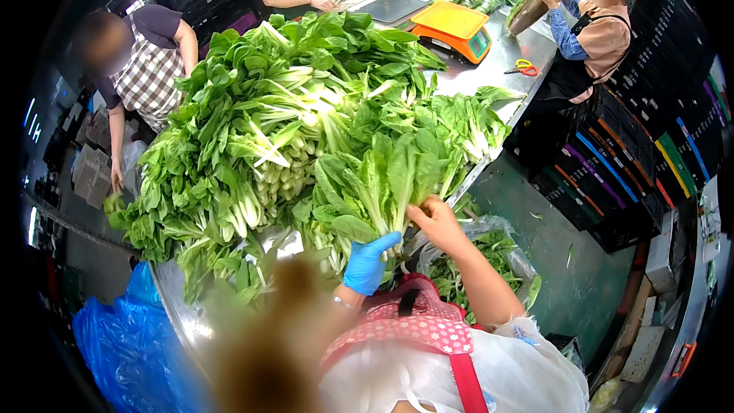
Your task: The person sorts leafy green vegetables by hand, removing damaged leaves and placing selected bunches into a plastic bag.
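In a blue glove, my left hand (367,264) grips a bunch of leafy greens (375,183) around its stalk bases, with the leaves fanning up and away from me. My bare right hand (440,223) holds the right side of the same bunch, thumb against the pale stalks; its other fingers are partly hidden. Both hands are just in front of my body at the near edge of the steel table (467,183). Beyond and left of them rises a large heap of leafy greens (287,109), some with pale stalk ends facing me.
An orange scale (453,28), a second scale (390,6) and scissors (523,67) sit farther back. A plastic bag of loose leaves (487,258) is below my right arm. Three co-workers stand around the table. Stacked black crates (602,166) are at right, blue plastic (132,344) at left.
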Available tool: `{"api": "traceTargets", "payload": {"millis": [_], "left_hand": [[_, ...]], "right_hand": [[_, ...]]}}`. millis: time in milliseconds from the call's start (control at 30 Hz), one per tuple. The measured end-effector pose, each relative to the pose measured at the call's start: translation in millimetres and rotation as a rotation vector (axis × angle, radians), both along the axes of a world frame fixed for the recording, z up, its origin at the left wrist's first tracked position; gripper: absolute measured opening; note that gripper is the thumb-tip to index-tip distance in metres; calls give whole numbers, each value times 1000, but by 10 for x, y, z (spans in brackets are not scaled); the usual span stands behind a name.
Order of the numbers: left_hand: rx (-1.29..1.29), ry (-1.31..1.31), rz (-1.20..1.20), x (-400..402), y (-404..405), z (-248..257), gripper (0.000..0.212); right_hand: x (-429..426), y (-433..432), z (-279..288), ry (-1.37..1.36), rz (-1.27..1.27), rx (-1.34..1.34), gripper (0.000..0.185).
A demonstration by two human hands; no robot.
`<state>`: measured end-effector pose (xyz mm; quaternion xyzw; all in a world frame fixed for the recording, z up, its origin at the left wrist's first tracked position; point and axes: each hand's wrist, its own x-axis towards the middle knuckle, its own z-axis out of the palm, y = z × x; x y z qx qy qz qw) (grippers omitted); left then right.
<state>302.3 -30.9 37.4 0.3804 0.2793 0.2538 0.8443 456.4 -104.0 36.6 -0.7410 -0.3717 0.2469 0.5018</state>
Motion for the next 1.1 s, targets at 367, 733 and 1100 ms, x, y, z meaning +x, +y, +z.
{"api": "traceTargets", "payload": {"millis": [367,733,1100], "left_hand": [[76,36,78,-52,-193,-122,33],[255,58,99,25,-159,-410,35],[246,0,-54,49,-290,-250,17]], "right_hand": [[-731,-101,645,-405,-241,298,34],[-606,-147,747,-158,51,473,13],[-610,-499,757,609,101,505,8]]}}
